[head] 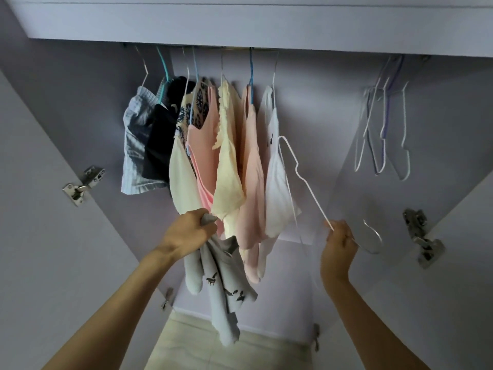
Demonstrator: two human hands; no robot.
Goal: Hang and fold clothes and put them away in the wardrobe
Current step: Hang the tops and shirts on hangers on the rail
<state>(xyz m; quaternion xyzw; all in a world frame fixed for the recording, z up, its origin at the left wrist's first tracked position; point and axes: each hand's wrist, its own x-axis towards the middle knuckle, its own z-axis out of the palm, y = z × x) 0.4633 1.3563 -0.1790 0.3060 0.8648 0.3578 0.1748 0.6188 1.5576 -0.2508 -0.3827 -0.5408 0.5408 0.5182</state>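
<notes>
Two hands hold a top and a hanger at the wardrobe.
The left hand [190,231] squeezes a grey top [221,287] with little black animals; it dangles below, mid-frame. The right hand [338,241] pinches a white wire hanger [298,172], slanting up-left.

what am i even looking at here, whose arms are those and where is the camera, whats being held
There is no machine here: a person wears one wide-angle camera on the head, so you see their own arms reaching into an open wardrobe. The left hand grips a grey garment with small dark prints, which hangs down from the fist. The right hand holds a bare white wire hanger. Above, shirts on hangers fill the rail, and a few empty hangers hang to the right.
</notes>
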